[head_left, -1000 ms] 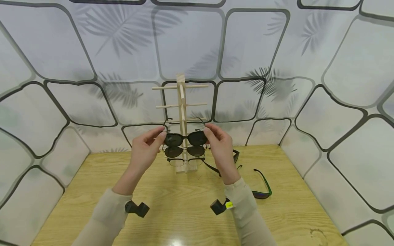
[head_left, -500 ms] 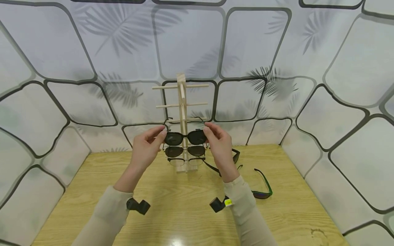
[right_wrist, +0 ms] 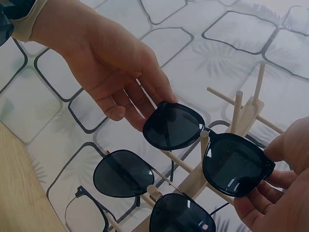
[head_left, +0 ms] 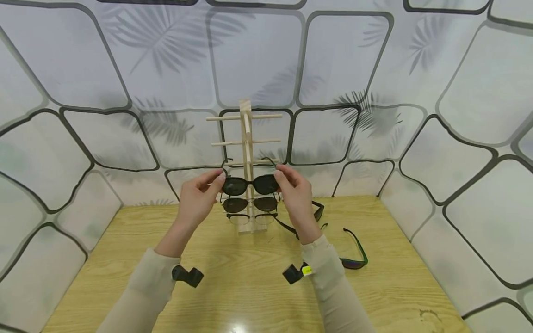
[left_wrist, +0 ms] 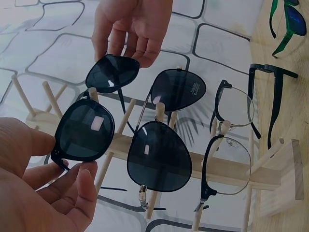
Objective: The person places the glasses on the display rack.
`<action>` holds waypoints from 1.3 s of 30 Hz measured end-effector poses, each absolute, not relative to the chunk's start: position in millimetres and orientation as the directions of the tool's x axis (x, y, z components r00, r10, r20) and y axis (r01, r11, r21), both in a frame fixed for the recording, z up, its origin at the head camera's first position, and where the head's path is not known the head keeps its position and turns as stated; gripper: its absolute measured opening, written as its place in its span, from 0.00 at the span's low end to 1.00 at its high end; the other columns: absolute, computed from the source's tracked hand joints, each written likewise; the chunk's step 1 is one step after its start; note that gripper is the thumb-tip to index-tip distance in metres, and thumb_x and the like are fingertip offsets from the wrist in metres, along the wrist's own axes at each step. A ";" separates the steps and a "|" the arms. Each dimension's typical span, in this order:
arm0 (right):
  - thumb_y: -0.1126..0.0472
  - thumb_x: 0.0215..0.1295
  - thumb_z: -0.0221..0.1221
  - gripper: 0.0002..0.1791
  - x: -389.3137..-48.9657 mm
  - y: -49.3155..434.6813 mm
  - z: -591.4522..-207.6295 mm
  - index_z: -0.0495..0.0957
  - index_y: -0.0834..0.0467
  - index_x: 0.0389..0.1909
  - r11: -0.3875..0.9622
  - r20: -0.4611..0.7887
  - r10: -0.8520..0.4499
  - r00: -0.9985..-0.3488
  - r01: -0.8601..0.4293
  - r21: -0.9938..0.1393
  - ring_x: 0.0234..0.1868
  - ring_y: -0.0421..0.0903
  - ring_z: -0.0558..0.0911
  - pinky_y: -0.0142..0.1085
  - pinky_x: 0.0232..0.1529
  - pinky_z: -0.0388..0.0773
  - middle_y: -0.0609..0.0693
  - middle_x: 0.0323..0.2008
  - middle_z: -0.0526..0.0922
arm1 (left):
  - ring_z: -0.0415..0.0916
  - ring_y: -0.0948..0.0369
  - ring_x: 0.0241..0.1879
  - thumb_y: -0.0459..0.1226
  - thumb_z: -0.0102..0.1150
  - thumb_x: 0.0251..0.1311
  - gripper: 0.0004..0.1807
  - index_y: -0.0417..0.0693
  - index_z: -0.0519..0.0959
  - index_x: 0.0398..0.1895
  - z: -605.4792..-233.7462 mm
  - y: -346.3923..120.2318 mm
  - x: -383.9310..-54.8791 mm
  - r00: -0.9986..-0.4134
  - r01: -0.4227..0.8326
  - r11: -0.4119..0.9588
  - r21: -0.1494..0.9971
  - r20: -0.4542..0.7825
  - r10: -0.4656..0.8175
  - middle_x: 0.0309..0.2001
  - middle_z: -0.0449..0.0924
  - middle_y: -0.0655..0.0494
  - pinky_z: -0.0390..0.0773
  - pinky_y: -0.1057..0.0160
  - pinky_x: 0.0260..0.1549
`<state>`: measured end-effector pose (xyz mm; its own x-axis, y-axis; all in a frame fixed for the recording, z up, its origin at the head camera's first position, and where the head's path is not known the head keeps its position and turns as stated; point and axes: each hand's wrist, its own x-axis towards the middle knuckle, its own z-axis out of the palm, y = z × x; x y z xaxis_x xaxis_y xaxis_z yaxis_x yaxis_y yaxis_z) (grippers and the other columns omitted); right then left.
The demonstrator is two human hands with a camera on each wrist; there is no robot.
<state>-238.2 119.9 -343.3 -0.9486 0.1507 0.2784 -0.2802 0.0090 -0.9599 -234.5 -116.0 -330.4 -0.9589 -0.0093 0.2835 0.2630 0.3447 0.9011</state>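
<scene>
Black sunglasses [head_left: 235,186] are pinched at their two outer corners, by my left hand [head_left: 195,200] on one side and my right hand [head_left: 296,196] on the other. Their bridge lies at a peg of the wooden display stand [head_left: 245,108], as the right wrist view shows. Just below hang thin-framed aviator sunglasses [head_left: 235,205], and under those a pair of half-rim eyeglasses [head_left: 264,218]. In the left wrist view, my left thumb and fingers hold the corner of the near lens [left_wrist: 84,130]. The far ends of the temples are partly hidden behind the lenses and stand.
Black-framed glasses [head_left: 319,212] lie on the wooden table [head_left: 233,286] behind my right wrist. Green-and-black sunglasses [head_left: 354,264] lie further right. Bare crossbars [head_left: 266,116] jut from the stand's upper part. A patterned cloth [head_left: 258,60] surrounds the table at the back and sides.
Both hands have risen very slightly with the black sunglasses, which sit a little higher above the aviators. The grip of both hands stays the same.
</scene>
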 end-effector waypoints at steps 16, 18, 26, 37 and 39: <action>0.58 0.80 0.59 0.21 -243.7 119.1 -345.5 0.79 0.62 0.68 0.008 0.280 0.146 -0.949 -0.282 -0.959 0.36 0.38 0.80 0.28 0.41 0.80 0.57 0.53 0.84 | 0.85 0.64 0.43 0.48 0.57 0.78 0.23 0.51 0.80 0.70 -331.9 -117.8 -239.7 -0.962 0.253 0.368 0.895 0.273 -0.003 0.62 0.85 0.44 0.82 0.71 0.33; 0.58 0.80 0.59 0.21 -243.6 119.0 -344.9 0.79 0.61 0.68 0.007 0.280 0.147 -0.949 -0.282 -0.959 0.36 0.39 0.80 0.28 0.41 0.80 0.57 0.53 0.84 | 0.85 0.64 0.43 0.47 0.58 0.78 0.23 0.51 0.80 0.70 -331.8 -117.9 -240.2 -0.961 0.257 0.366 0.894 0.278 -0.004 0.62 0.85 0.44 0.82 0.70 0.33; 0.58 0.80 0.59 0.22 -244.5 119.4 -346.7 0.78 0.63 0.68 -0.002 0.293 0.141 -0.946 -0.296 -0.955 0.37 0.38 0.80 0.28 0.41 0.80 0.56 0.51 0.84 | 0.85 0.63 0.43 0.47 0.58 0.78 0.23 0.50 0.80 0.70 -332.4 -118.2 -240.8 -0.961 0.258 0.355 0.899 0.277 -0.002 0.63 0.84 0.44 0.83 0.69 0.33; 0.58 0.80 0.59 0.22 -245.8 120.3 -348.0 0.78 0.62 0.69 -0.013 0.280 0.138 -0.950 -0.285 -0.959 0.37 0.39 0.80 0.29 0.42 0.81 0.52 0.50 0.84 | 0.86 0.60 0.45 0.46 0.57 0.79 0.23 0.49 0.80 0.70 -333.1 -118.3 -241.2 -0.956 0.274 0.354 0.894 0.292 0.004 0.64 0.84 0.44 0.83 0.69 0.33; 0.58 0.80 0.59 0.22 -245.9 120.5 -348.1 0.78 0.62 0.69 -0.014 0.275 0.137 -0.952 -0.279 -0.960 0.38 0.39 0.81 0.29 0.42 0.81 0.52 0.50 0.84 | 0.84 0.68 0.41 0.46 0.57 0.79 0.23 0.48 0.80 0.70 -333.7 -118.3 -241.5 -0.955 0.279 0.354 0.893 0.296 0.005 0.63 0.84 0.43 0.82 0.71 0.32</action>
